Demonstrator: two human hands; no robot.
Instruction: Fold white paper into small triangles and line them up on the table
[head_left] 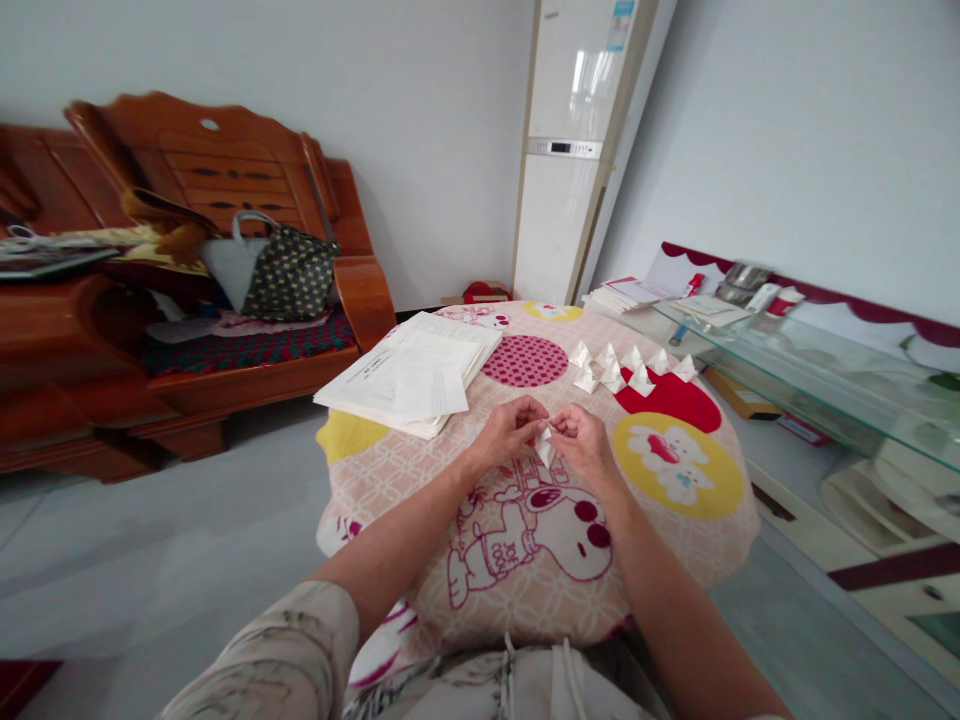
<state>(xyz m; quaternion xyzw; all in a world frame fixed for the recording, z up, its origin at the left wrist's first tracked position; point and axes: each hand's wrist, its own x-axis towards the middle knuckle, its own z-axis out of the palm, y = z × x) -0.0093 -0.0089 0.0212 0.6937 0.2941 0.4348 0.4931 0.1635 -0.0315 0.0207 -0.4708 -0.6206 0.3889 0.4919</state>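
From my remote seat, through the head view, I see the folded paper piece (546,448) right between the fingers of the left hand (514,430) and the right hand (581,440), over the tabletop (540,620). Both sets of fingers are drawn in narrow, pinching it near its far end from opposite sides, so I cannot call either hand the nearer. Its long axis seems to run from the fingertips back toward the wearer, with the pointed end hanging on the near side of the fingers; I cannot tell whether that tip touches the cloth. This is the relation I judge to matter most: two pinches meeting at one end, the rest of the piece free below them. Beyond the fingers and to the right, a group of folded pieces (610,369) stands apart, closer to the right hand. Beyond the fingers and to the left lies the stack of papers (375,375), closer to the left hand. How the creases sit under the fingertips is too small for me to tell.
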